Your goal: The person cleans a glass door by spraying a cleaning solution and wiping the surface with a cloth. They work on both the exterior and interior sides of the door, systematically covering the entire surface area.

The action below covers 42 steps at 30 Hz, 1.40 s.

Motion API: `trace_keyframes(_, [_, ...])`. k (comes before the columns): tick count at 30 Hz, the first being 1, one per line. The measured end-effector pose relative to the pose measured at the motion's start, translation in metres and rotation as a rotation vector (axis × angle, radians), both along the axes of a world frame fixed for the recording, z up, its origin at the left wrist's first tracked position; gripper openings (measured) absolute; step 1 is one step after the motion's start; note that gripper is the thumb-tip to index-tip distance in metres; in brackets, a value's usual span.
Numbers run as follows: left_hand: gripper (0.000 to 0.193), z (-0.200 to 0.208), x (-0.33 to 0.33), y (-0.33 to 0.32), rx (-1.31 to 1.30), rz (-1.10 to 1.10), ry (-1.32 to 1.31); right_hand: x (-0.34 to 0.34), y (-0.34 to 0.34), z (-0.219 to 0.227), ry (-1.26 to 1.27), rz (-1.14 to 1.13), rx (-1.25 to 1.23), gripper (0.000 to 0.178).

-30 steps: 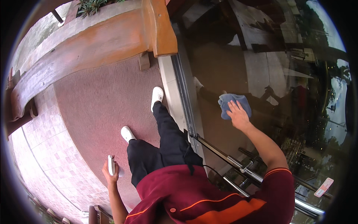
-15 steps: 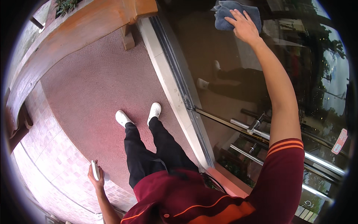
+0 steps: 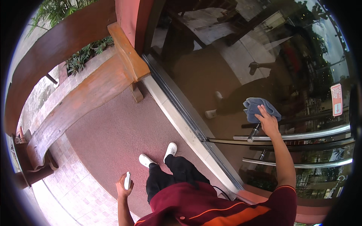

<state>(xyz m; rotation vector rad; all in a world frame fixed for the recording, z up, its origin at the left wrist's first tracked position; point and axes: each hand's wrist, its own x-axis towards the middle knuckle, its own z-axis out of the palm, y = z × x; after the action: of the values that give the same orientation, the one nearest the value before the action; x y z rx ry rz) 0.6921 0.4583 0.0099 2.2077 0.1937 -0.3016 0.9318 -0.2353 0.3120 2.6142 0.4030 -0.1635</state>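
Note:
My right hand (image 3: 268, 122) presses a folded grey-blue cloth (image 3: 262, 108) against the dark glass door (image 3: 233, 90), its fingers spread over the cloth. Just below the cloth, a long metal door handle (image 3: 301, 136) runs to the right. Low on the left, my left hand (image 3: 122, 186) is closed around a spray bottle with a white head (image 3: 128, 180). Most of that bottle's body is hidden by the hand and the angle. The left hand hangs beside my leg, away from the glass.
A wooden bench (image 3: 90, 84) curves along the left, its end close to the door frame. A second metal handle (image 3: 294, 164) lies below the first. A red and white sticker (image 3: 336, 100) is on the glass. The raised sill (image 3: 177, 116) borders the reddish floor (image 3: 113, 128).
My right hand has brought the cloth down the glass to near the handle, the arm bending more. The view has shifted, showing more bench. My left hand still holds the spray bottle.

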Motion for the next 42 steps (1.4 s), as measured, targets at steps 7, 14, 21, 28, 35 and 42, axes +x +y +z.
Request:
trace_keyframes(7, [0.037, 0.059, 0.152, 0.016, 0.068, -0.015, -0.270, -0.018, 0.002, 0.022, -0.326, -0.086, 0.058, 0.045])
trace_keyframes(14, [0.035, 0.100, 0.237, 0.021, 0.062, 0.025, -0.333, 0.068, 0.028, -0.075, -0.190, 0.050, 0.210, 0.038])
trace_keyframes(21, [0.042, 0.078, 0.275, 0.054, 0.074, 0.012, -0.115, 0.242, 0.131, -0.144, -0.338, -0.018, 0.387, 0.034])
trace_keyframes(28, [0.038, 0.047, 0.365, 0.115, 0.134, -0.085, 0.131, 0.475, 0.284, -0.142, -0.423, 0.107, 0.235, 0.036])
trace_keyframes(35, [0.043, 0.107, 0.491, 0.187, 0.155, -0.067, 0.109, 0.704, 0.440, -0.112, -0.429, 0.017, 0.626, 0.039])
trace_keyframes(42, [0.042, 0.133, 0.572, 0.203, 0.240, -0.154, -0.238, 0.647, 0.391, -0.118, -0.516, 0.105, 0.587, 0.044])
